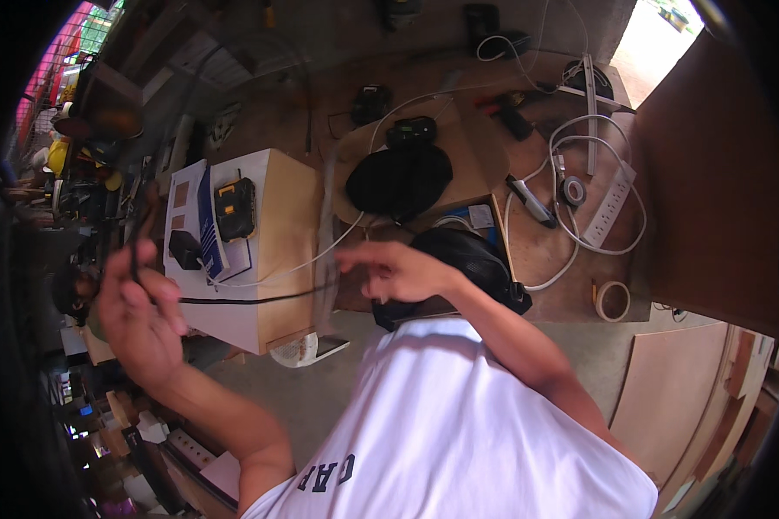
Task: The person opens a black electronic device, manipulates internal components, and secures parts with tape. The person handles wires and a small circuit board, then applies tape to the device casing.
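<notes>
One black cord (242,302), strung in front of the white-faced box (290,216) at nine o'clock. Caught in the curled fingers of the left hand (145,324), between eight and nine; right hand (402,270), near dial centre, too blurred to tell whether grasping. Apparently mid-handling, perhaps straightening or coiling; next, probably, calling for a sure right-hand pinch.

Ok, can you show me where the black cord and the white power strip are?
Black cord (247,301): head view, on the middle of its stretched-out part.
White power strip (610,208): head view, on the middle of its socket side.
</notes>
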Action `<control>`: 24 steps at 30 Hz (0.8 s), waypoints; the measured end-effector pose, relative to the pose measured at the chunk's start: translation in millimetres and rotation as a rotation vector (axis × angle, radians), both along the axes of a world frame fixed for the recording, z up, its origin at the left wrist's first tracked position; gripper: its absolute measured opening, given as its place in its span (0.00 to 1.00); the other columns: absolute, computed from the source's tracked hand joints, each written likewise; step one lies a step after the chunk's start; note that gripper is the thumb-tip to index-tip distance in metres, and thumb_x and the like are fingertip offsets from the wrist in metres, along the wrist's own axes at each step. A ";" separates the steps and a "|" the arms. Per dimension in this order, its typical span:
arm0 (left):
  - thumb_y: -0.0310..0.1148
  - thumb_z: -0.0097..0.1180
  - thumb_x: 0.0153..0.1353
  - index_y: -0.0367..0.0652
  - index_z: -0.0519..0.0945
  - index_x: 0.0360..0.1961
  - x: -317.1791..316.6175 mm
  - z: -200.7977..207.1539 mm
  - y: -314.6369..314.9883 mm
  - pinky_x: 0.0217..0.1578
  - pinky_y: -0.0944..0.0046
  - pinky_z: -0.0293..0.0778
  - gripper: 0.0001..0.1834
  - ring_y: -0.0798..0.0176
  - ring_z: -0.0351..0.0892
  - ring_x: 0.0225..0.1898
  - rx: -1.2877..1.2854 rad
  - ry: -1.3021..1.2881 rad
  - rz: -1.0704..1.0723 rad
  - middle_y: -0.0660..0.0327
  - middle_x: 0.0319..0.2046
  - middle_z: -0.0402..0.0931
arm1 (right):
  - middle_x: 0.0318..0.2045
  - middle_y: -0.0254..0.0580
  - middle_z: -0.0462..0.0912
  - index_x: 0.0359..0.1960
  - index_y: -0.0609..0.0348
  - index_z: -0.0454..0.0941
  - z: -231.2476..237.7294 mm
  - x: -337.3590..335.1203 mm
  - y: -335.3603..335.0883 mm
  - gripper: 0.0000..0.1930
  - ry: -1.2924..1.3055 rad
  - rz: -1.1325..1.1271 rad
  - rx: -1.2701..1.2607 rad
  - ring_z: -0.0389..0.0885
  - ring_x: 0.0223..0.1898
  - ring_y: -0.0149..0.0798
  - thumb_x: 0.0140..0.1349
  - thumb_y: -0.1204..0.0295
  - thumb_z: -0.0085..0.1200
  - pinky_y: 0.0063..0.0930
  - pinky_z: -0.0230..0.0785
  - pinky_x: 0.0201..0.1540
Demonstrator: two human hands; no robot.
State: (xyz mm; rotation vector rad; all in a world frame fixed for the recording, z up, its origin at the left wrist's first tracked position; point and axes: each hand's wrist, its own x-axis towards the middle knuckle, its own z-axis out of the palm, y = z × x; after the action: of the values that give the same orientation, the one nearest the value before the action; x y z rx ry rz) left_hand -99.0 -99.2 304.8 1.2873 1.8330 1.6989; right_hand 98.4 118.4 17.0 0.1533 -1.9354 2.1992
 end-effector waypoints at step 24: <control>0.35 0.72 0.70 0.37 0.87 0.59 85.3 -181.6 17.5 0.61 0.49 0.81 0.20 0.43 0.87 0.61 -0.350 0.493 0.442 0.48 0.57 0.88 | 0.51 0.45 0.81 0.55 0.60 0.78 112.8 88.4 51.5 0.13 0.319 -0.808 -0.573 0.80 0.55 0.43 0.88 0.65 0.43 0.42 0.76 0.57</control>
State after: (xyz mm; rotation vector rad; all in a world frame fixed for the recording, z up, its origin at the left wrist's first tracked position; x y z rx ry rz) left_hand -13.7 -81.7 123.2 1.2914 2.7245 1.2080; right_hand 186.8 169.9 129.8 -0.2989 -0.8967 1.8896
